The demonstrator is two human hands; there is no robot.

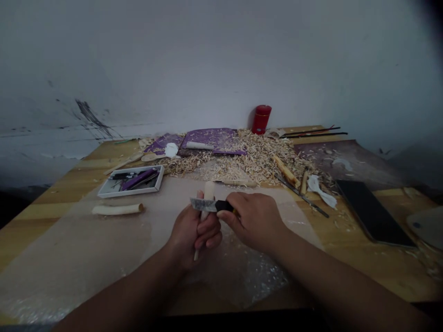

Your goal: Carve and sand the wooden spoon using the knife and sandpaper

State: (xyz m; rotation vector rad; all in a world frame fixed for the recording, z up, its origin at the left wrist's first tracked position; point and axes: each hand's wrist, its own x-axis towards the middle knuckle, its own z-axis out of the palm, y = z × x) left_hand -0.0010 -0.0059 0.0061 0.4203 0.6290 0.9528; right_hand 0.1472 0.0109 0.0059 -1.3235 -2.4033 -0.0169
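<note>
My left hand (194, 233) is closed around a pale wooden stick (208, 191) that stands nearly upright, its top poking out above my fingers. My right hand (256, 219) grips a carving knife (207, 205) by its black handle. The grey blade points left and lies across the stick just above my left fingers. Both hands hover over a sheet of bubble wrap (86, 258) on the wooden table (363, 258).
A heap of wood shavings (252, 159) lies behind the hands, with a red canister (261, 119) at the wall. A white tray of tools (133, 180) and a peeled stick (117, 209) sit left. A dark slab (372, 212), crumpled tissue (321, 190) and thin rods (314, 133) lie right.
</note>
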